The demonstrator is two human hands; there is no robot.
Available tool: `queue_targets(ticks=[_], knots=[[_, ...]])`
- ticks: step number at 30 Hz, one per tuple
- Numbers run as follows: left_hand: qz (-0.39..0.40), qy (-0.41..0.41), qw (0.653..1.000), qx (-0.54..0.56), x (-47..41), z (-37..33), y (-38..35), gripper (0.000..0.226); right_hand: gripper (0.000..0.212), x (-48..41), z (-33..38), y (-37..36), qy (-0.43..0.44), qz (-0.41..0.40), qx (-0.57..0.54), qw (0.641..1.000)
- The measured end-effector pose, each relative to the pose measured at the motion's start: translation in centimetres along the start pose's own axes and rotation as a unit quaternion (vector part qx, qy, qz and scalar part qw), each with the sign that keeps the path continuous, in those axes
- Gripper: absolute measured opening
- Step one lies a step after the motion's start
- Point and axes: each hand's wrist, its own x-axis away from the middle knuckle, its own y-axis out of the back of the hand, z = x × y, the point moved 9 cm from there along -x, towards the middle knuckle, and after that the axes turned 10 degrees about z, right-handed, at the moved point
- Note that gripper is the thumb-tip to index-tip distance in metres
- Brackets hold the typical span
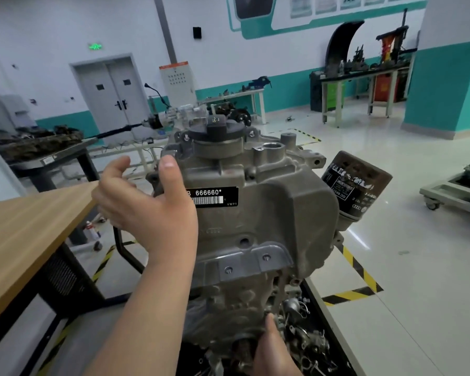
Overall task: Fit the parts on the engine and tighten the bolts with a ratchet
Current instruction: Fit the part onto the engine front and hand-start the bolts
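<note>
black label (215, 197) on engine (269, 207) reads 666660*, vwpt

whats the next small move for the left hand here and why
The left hand should probably curl its fingers round the upper left edge of the engine to steady it. Only its thumb rests on the casting, its fingers are spread clear, and the right hand is low at the engine's near end.

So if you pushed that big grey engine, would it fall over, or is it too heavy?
Probably very heavy: the engine looks like thick cast metal. It stands tall and narrow, so a hard shove might tip it; the left hand high up and the right hand low down both touch it. Likely stiff too; nothing looks bendy.
</note>
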Motion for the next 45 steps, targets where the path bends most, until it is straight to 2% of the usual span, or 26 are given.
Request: queue_targets(ticks=[3, 5, 8, 11, 14, 19, 22, 24, 26, 30, 33, 35, 37, 41, 43, 45], knots=[[0.046, -0.032, 0.998, -0.012, -0.1, -0.5, -0.5, 0.064, 0.075, 0.0, 0.5, 1.1, 0.033, 0.002, 0.143, 0.989], [0.070, -0.070, 0.995, -0.026, -0.5, -0.8, -0.5, 0.066, 0.079, -0.4, 0.9, 1.6, 0.028, -0.007, 0.202, 0.979], [0.077, -0.124, 0.987, -0.070, -1.2, -1.7, -0.7, 0.058, 0.082, -0.5, 0.8, 2.1, 0.005, -0.014, 0.240, 0.971], [0.079, -0.137, 0.983, -0.089, -1.2, -2.4, -1.1, 0.051, 0.085, -0.6, 0.9, 2.3, 0.003, -0.019, 0.267, 0.963], [0.093, -0.130, 0.984, -0.083, -1.1, -2.5, -1.0, 0.051, 0.087, -0.5, 0.6, 2.3, -0.009, -0.027, 0.281, 0.959], [0.169, -0.110, 0.979, -0.017, -0.4, -1.6, -0.5, 0.053, 0.091, -0.3, 1.0, 2.0, -0.008, 0.008, 0.314, 0.949], [0.176, -0.122, 0.976, -0.040, 1.7, -0.9, -0.1, 0.069, 0.095, -0.3, 1.2, 2.0, 0.001, -0.005, 0.326, 0.945], [0.163, -0.112, 0.978, -0.072, 1.9, -0.4, -0.6, 0.080, 0.097, -0.4, 1.0, 2.3, 0.002, -0.033, 0.321, 0.946], [0.144, -0.102, 0.981, -0.081, 1.1, -0.5, -1.1, 0.081, 0.103, -0.4, 0.9, 2.6, 0.003, -0.061, 0.318, 0.946], [0.071, -0.175, 0.980, -0.071, 1.3, -1.4, -0.7, 0.075, 0.111, -0.4, 1.2, 2.5, 0.004, -0.082, 0.345, 0.935], [0.040, -0.186, 0.977, -0.093, 1.5, -1.6, -0.6, 0.074, 0.101, 0.2, 1.6, 2.2, 0.001, -0.084, 0.358, 0.930], [0.044, -0.185, 0.977, -0.101, 1.6, -1.7, -0.6, 0.074, 0.091, 0.6, 1.9, 2.2, 0.002, -0.071, 0.371, 0.926], [0.055, -0.182, 0.978, -0.089, 1.6, -1.8, -0.6, 0.075, 0.092, 0.9, 2.5, 1.8, 0.008, -0.052, 0.390, 0.919], [0.093, -0.149, 0.984, -0.041, 1.2, -1.4, -0.7, 0.078, 0.079, 1.8, 3.3, -1.1, 0.040, 0.025, 0.340, 0.939], [0.105, -0.132, 0.985, -0.037, 1.2, -1.3, -0.7, 0.078, 0.079, 1.9, 3.2, -2.3, 0.061, 0.019, 0.325, 0.944], [0.116, -0.126, 0.984, -0.039, 1.2, -1.4, -0.6, 0.079, 0.094, 1.8, 3.1, -2.4, 0.088, -0.033, 0.334, 0.938]])
